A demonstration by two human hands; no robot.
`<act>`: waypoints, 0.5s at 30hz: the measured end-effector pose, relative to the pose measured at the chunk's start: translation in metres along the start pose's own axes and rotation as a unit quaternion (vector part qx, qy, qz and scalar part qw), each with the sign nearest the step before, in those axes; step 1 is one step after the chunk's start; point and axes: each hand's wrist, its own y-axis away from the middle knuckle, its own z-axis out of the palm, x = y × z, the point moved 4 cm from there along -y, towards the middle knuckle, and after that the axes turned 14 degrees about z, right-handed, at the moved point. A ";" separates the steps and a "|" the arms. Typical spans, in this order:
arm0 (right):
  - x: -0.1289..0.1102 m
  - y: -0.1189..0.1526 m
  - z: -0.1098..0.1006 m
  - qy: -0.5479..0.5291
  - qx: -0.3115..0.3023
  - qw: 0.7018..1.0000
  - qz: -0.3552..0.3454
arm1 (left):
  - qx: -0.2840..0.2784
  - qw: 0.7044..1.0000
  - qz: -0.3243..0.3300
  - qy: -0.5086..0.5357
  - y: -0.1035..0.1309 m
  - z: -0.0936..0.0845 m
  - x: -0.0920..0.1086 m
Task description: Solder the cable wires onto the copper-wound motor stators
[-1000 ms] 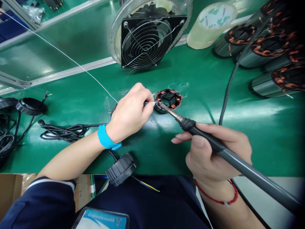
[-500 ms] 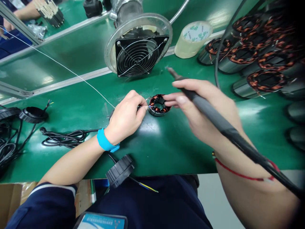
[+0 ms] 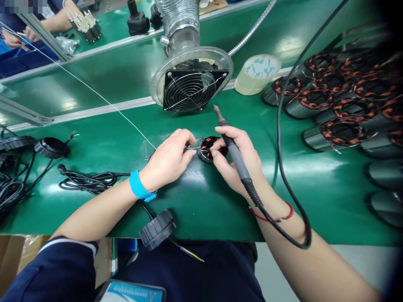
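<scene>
The left hand (image 3: pixel 173 157) pinches thin wires (image 3: pixel 193 147) beside the copper-wound ring (image 3: pixel 205 156), which sits mid-tabletop (image 3: pixel 201 209) between both hands. The right hand (image 3: pixel 241 159) grips a soldering iron (image 3: pixel 234 156) while its fingertips reach the ring's right side. If the iron is hot, tilting the wrist could bring its bare tip against fingers or wire. The looped cord (image 3: pixel 278 138) crossing the right forearm could snag and jerk the iron. The black cap (image 3: pixel 157 228), at the near edge, could be knocked off by an elbow.
</scene>
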 end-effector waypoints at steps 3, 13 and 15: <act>0.002 -0.001 0.003 0.015 -0.033 0.999 -0.034 | -0.070 0.993 -0.065 0.066 -0.001 -0.007 -0.006; -0.011 0.005 0.006 0.085 -0.050 0.992 -0.075 | -0.067 0.926 -0.246 0.279 -0.006 -0.017 -0.015; -0.012 0.007 0.006 0.089 -0.048 0.991 -0.082 | -0.036 0.934 -0.237 0.264 -0.008 -0.009 -0.015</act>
